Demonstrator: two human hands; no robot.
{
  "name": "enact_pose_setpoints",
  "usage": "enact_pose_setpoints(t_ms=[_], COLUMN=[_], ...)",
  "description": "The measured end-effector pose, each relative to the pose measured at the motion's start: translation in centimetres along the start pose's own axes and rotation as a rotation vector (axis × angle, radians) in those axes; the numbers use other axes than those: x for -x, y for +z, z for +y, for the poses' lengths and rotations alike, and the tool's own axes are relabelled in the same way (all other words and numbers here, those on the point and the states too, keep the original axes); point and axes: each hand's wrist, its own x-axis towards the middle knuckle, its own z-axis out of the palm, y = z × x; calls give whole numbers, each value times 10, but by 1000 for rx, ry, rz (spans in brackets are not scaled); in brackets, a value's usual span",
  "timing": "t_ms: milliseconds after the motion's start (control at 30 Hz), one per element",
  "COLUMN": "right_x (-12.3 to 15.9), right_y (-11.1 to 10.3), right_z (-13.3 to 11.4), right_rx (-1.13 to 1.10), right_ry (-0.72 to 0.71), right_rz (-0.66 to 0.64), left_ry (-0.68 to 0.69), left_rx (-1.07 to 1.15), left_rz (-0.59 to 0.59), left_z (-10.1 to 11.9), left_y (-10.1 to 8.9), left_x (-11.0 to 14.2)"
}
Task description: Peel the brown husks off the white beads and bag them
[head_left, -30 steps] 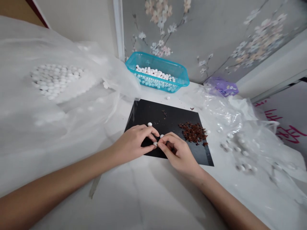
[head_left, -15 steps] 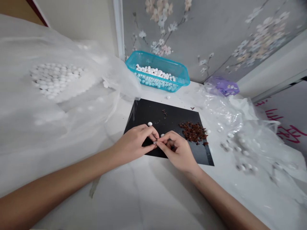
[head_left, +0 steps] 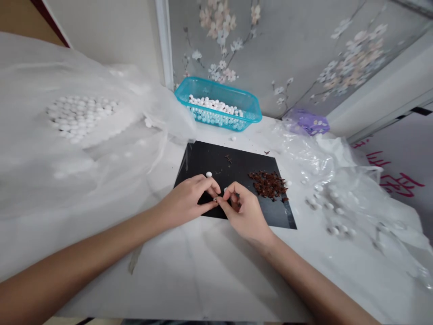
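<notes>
Over the front of a black mat (head_left: 243, 158), my left hand (head_left: 189, 198) and my right hand (head_left: 246, 212) meet at the fingertips. My left thumb and fingers pinch a small white ball (head_left: 215, 199), mostly covered by the fingers. Against it presses my right thumb, with the right index finger curled above; whether the right fingers hold a tiny piece I cannot make out. One loose white ball (head_left: 209, 174) lies just beyond my left knuckles. Another white ball (head_left: 225, 190) peeks out behind my right fingers. Small brown pieces (head_left: 269, 185) form a pile right of my right hand.
A blue plastic basket (head_left: 252, 113) with white balls stands at the back by the wall. At left bulges a clear bag (head_left: 135, 131) of white balls. Crumpled plastic bags (head_left: 311, 162) and scattered white balls (head_left: 334, 230) cover the right side, near a purple packet (head_left: 313, 123).
My right index finger has lifted and curled away from the pinch, while its thumb stays at the ball. The view has shifted slightly; the loose things lie as before.
</notes>
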Motion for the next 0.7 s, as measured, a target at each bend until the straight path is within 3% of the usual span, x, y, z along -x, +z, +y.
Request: enact_pose_setpoints(t_ms=[267,367,467,600,700], right_x=[-3,-10,-18,-24,-24], right_y=[-11,-26,-45,-58,-60], right_z=[6,14,26,38,42], right_rx=[-2,149,437,599,630], right_ry=[26,-36,-47,9,-2], right_rz=[32,141,272,258,265], left_ry=[100,123,126,111,138], left_rx=[-137,-169,-211,-279,-359], left_rz=[18,62,89,59,99], left_z=[-2,-5,-7,-10,-15], left_y=[-1,-3,-6,-10,-22], left_x=[-1,-1,-1,-2,-5])
